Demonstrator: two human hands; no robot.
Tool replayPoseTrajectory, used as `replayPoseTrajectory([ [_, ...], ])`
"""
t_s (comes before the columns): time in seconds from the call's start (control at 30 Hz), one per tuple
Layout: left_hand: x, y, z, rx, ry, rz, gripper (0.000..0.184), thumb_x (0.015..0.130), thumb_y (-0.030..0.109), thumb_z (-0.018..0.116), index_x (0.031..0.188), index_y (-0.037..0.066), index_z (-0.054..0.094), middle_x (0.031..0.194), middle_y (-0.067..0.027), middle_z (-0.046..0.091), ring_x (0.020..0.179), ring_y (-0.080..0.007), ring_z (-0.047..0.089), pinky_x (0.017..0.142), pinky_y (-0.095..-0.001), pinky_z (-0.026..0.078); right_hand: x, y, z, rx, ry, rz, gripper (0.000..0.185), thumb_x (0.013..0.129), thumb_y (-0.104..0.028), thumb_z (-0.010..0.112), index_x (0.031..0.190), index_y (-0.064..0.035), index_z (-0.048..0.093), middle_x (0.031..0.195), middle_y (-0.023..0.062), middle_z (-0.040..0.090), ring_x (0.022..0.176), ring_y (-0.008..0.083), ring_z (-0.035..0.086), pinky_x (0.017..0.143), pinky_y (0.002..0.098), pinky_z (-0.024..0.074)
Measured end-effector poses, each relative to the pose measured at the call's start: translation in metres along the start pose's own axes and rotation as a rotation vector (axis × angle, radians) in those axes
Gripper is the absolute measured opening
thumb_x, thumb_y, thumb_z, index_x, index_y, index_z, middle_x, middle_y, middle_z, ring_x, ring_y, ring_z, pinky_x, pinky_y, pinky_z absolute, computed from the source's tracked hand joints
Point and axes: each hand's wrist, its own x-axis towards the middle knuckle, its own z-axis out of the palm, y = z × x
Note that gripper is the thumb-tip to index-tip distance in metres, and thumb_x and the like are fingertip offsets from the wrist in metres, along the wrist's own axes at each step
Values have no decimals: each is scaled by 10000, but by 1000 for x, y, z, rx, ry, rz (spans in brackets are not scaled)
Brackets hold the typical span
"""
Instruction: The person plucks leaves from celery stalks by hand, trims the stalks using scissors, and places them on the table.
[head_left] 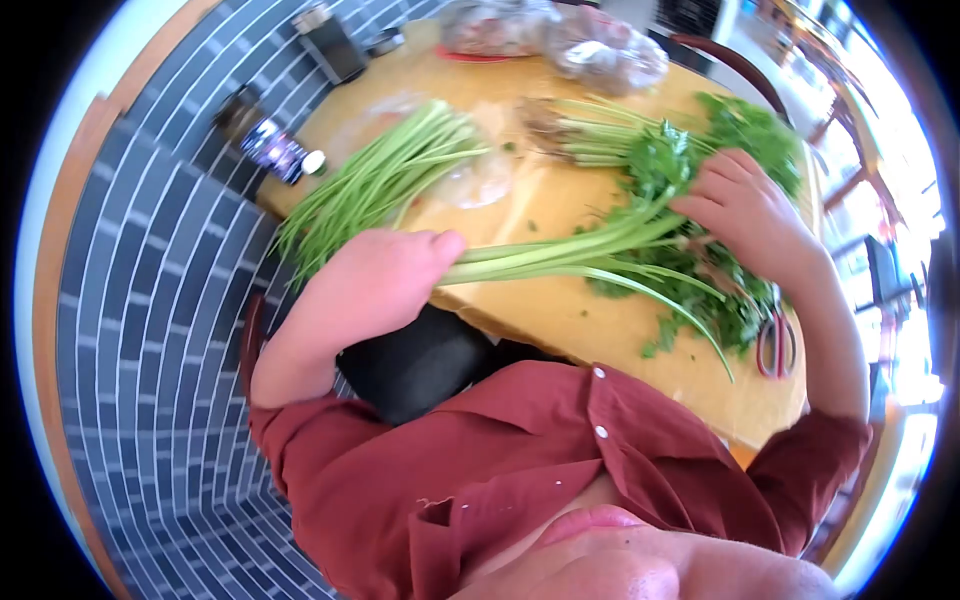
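Observation:
My left hand point(375, 280) is closed around one end of several long green celery stalks point(560, 258), which stretch across in front of me over the table edge. At their leafy end, my right hand point(745, 210) has its fingers curled in on the stalks and leaves. One thin stalk bends away and hangs down on the right. Below my right hand lies a heap of celery leaves point(725, 315), with red-handled scissors point(776, 345) beside it. Beyond the held stalks is a bunch of celery point(595, 140) with brownish roots. Bare stalks point(385, 185) lie piled on the left.
The wooden table point(620, 330) borders a grey tiled wall point(140, 300). Filled plastic bags point(605, 50) sit at the back. A labelled jar point(265, 140) and a dark container point(330, 45) stand by the wall. A black seat point(415, 365) is below the front edge.

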Motion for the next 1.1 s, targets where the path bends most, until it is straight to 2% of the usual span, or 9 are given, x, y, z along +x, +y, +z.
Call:
replayPoseTrajectory([
  [0.1,-1,-3,4,-13,23,21,212,709,9,543,903,37,462,741,-139,553,727,-334,579,606,-420,455,-4,-2,5,-27,79,8,228,664,-91,603,890,-62,603,824,64,550,821,256,540,764,358,457],
  [0.2,1,-3,5,-7,30,21,191,716,6,534,890,34,460,733,-135,551,718,-327,581,601,-418,458,-8,-3,4,-85,37,23,193,658,-70,627,840,-39,570,799,84,535,767,259,536,692,363,456],
  [0.3,2,-2,4,-22,22,6,185,716,1,529,885,33,461,733,-136,551,717,-328,581,601,-418,460,-6,-9,5,-195,108,5,136,635,-97,542,752,-37,506,714,77,469,725,244,516,687,355,437],
  [0.57,2,-4,4,-55,35,24,190,711,-4,530,882,31,454,724,-144,543,720,-333,575,605,-422,458,-12,-11,8,-186,103,82,172,682,-77,534,846,-29,509,778,88,496,784,251,515,754,351,436],
  [0.67,2,-5,5,-31,81,79,153,749,5,510,894,24,469,707,-136,557,679,-331,592,555,-414,463,-16,-11,8,-177,74,102,206,699,-76,534,896,-20,522,830,93,500,841,257,512,783,359,440],
  [0.9,2,-2,4,-37,40,38,176,730,3,519,895,24,463,708,-144,552,693,-333,585,571,-418,458,-25,-8,11,-244,81,114,261,694,-93,564,940,-15,524,868,91,497,888,259,507,801,359,446],
  [1.0,5,2,2,-58,8,2,212,707,-7,531,902,37,460,718,-160,544,726,-345,571,610,-427,452,-29,-3,19,-241,12,159,231,690,-97,580,901,-7,553,840,83,500,898,255,507,800,354,447],
  [1.1,6,3,3,-40,-10,5,222,706,-4,533,913,40,466,725,-161,544,735,-347,574,616,-427,454,-25,3,22,-308,-200,346,134,731,-92,585,840,-14,587,841,90,534,907,262,518,805,350,446],
])
